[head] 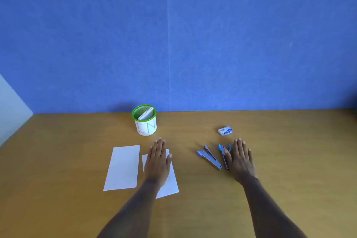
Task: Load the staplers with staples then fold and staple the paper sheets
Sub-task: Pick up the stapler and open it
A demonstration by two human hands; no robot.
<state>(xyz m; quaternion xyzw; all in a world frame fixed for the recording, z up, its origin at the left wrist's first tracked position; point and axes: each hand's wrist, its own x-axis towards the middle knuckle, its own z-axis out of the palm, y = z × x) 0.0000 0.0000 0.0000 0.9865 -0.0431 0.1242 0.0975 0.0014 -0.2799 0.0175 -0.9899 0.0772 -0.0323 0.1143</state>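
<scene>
Two hands were recorded flat, fingers straight, gripping nothing. The left hand (157, 160) was laid on one paper sheet (168, 185); the right hand (240, 158) was rested just beside one stapler (223, 155). A second stapler (209, 158), a second sheet (123, 167) and a staple box (225, 131) were noted on the table (289, 150). White folded paper (147, 114) was seen leaning inside the green-rimmed cup (146, 127).

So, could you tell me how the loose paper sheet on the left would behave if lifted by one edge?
The left paper sheet looks thin and lies flat on the table, so it would probably droop. Flush with the wood, its edge may be hard to pinch; a push would likely slide it easily. It seems very light.
</scene>
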